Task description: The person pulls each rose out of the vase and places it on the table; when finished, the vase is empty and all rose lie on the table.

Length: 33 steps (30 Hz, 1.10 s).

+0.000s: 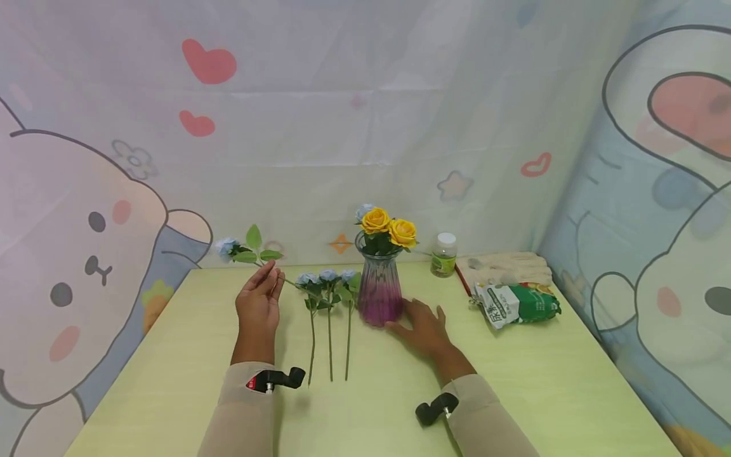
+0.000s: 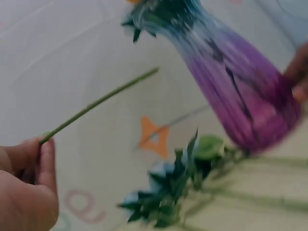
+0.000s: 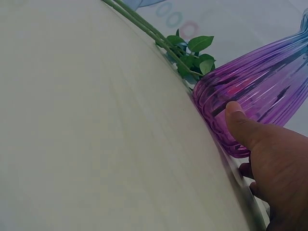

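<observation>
My left hand [image 1: 259, 301] pinches the stem [image 2: 98, 105] of a light blue artificial rose [image 1: 227, 247], raised off the table with its bloom to the left. Right of it stands an upright ribbed glass vase [image 1: 379, 289], purple below and bluish above. Two yellow roses [image 1: 389, 227] and a light blue one [image 1: 363, 211] rise from its mouth. At the vase's base is my right hand [image 1: 425, 327], its thumb [image 3: 237, 115] against the near side; its other fingers are partly hidden. Three blue roses [image 1: 328, 276] lie side by side, stems toward me.
Behind and right of the vase stands a small jar [image 1: 443, 255] with a white lid. Farther right lie a green and white packet [image 1: 516, 304], a pale folded cloth [image 1: 505, 268] and a thin red stick [image 1: 462, 279]. A printed curtain [image 1: 320, 127] hangs behind the table.
</observation>
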### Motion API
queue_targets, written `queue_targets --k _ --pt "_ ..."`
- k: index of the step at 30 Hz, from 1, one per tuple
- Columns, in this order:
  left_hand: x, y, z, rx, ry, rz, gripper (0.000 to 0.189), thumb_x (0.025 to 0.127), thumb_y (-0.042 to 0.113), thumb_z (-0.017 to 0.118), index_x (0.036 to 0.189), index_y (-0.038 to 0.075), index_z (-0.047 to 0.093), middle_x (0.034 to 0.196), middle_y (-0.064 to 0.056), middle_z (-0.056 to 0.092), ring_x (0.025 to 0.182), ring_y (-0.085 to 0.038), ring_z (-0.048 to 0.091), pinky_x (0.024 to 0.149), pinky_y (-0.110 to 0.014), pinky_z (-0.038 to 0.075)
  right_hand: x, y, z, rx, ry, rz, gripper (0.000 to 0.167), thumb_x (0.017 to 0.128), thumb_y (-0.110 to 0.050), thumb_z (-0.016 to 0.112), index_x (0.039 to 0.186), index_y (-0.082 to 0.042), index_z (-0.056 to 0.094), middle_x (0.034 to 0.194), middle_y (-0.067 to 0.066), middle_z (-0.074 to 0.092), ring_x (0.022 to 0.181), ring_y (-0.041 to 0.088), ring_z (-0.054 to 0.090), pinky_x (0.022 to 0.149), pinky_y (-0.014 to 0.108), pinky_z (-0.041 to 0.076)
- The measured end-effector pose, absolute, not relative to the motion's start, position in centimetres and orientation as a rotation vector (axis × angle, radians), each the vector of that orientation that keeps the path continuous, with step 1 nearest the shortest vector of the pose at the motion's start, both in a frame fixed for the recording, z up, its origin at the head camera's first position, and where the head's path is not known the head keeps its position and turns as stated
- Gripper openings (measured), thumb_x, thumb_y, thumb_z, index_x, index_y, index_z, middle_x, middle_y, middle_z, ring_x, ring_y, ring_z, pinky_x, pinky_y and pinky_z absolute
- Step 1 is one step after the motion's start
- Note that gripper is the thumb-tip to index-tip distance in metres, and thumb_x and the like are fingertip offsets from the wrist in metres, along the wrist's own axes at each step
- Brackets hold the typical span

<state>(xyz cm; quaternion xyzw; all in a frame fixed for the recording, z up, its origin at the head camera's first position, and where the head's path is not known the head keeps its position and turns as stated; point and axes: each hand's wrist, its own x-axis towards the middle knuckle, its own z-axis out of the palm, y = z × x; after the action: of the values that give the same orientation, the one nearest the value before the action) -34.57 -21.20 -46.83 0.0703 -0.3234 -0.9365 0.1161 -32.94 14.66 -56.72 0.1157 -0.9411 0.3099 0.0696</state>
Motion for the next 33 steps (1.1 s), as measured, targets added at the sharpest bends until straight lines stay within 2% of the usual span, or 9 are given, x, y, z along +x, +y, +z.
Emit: queue_targets --k 3,5,8,12,17,21,27,29,33 --pt "-34.2 -22.9 -47.9 0.169 -1.302 -2.753 0.027 0.105 -0.009 0.064 0.114 0.008 0.083 0.121 -0.002 0.075 0.108 -0.014 0.077 0.1 -0.023 0.062 -32.8 14.6 -56.6 0.347 -2.831 0.94 0.077 0.103 -0.062 0.068 0.164 -0.018 0.053 0.165 0.01 0.057 0.161 0.038 0.044 0.131 0.079 0.007" --pt "-33.8 -24.0 -48.5 0.107 -1.547 -2.726 0.027 0.107 -0.007 0.062 0.118 0.009 0.081 0.121 0.001 0.076 0.108 -0.011 0.077 0.101 -0.022 0.061 -32.6 14.6 -56.5 0.347 -2.829 0.943 0.076 0.103 -0.061 0.068 0.164 -0.018 0.053 0.165 0.011 0.057 0.16 0.039 0.044 0.131 0.079 0.007" --pt "-33.7 -25.3 -49.4 0.037 -1.85 -2.644 0.026 0.107 -0.006 0.062 0.126 0.004 0.077 0.12 0.003 0.074 0.107 -0.009 0.077 0.102 -0.023 0.062 -32.5 14.7 -56.5 0.346 -2.826 0.946 0.077 0.103 -0.061 0.068 0.164 -0.017 0.053 0.165 0.011 0.057 0.16 0.039 0.044 0.131 0.079 0.007" --pt "-33.6 -26.4 -50.3 0.027 -2.135 -2.491 0.033 0.107 -0.005 0.064 0.14 -0.004 0.069 0.122 0.005 0.072 0.114 -0.01 0.077 0.103 -0.024 0.062 -32.5 14.7 -56.6 0.339 -2.824 0.952 0.077 0.103 -0.061 0.068 0.163 -0.016 0.053 0.165 0.011 0.057 0.161 0.039 0.043 0.131 0.079 0.006" --pt "-33.5 -26.5 -51.3 0.091 -2.361 -2.288 0.032 0.105 -0.003 0.069 0.136 -0.009 0.07 0.126 -0.008 0.078 0.114 -0.015 0.078 0.097 -0.023 0.063 -32.5 14.6 -56.7 0.338 -2.828 0.949 0.076 0.103 -0.06 0.069 0.163 -0.016 0.053 0.165 0.011 0.057 0.16 0.039 0.044 0.131 0.079 0.007" --pt "-33.4 -26.2 -51.7 0.039 -2.512 -2.123 0.029 0.103 -0.001 0.073 0.13 -0.01 0.074 0.136 -0.019 0.075 0.108 -0.013 0.079 0.093 -0.023 0.064 -32.5 14.5 -56.5 0.344 -2.83 0.944 0.076 0.103 -0.059 0.069 0.163 -0.016 0.053 0.165 0.012 0.057 0.16 0.039 0.045 0.13 0.08 0.008" --pt "-33.4 -26.3 -52.5 -0.062 -2.67 -1.881 0.029 0.101 0.011 0.08 0.127 -0.002 0.079 0.137 -0.019 0.076 0.104 -0.006 0.075 0.089 -0.022 0.06 -32.5 14.5 -56.2 0.345 -2.846 0.914 0.076 0.103 -0.059 0.069 0.163 -0.015 0.053 0.165 0.012 0.057 0.16 0.039 0.044 0.131 0.079 0.01" --pt "-33.4 -26.4 -52.8 -0.112 -2.725 -1.76 0.029 0.102 0.014 0.079 0.127 0.0 0.079 0.136 -0.018 0.077 0.109 -0.011 0.074 0.092 -0.026 0.059 -32.4 14.5 -56.1 0.348 -2.844 0.914 0.076 0.103 -0.059 0.069 0.163 -0.014 0.053 0.165 0.012 0.057 0.16 0.04 0.045 0.13 0.079 0.01" --pt "-33.6 -25.9 -53.3 -0.19 -2.758 -1.597 0.026 0.105 0.014 0.075 0.127 0.001 0.079 0.138 -0.022 0.075 0.124 -0.035 0.073 0.101 -0.044 0.061 -32.5 14.6 -56.1 0.349 -2.836 0.919 0.076 0.103 -0.058 0.069 0.163 -0.014 0.053 0.164 0.011 0.058 0.16 0.04 0.045 0.13 0.08 0.01"
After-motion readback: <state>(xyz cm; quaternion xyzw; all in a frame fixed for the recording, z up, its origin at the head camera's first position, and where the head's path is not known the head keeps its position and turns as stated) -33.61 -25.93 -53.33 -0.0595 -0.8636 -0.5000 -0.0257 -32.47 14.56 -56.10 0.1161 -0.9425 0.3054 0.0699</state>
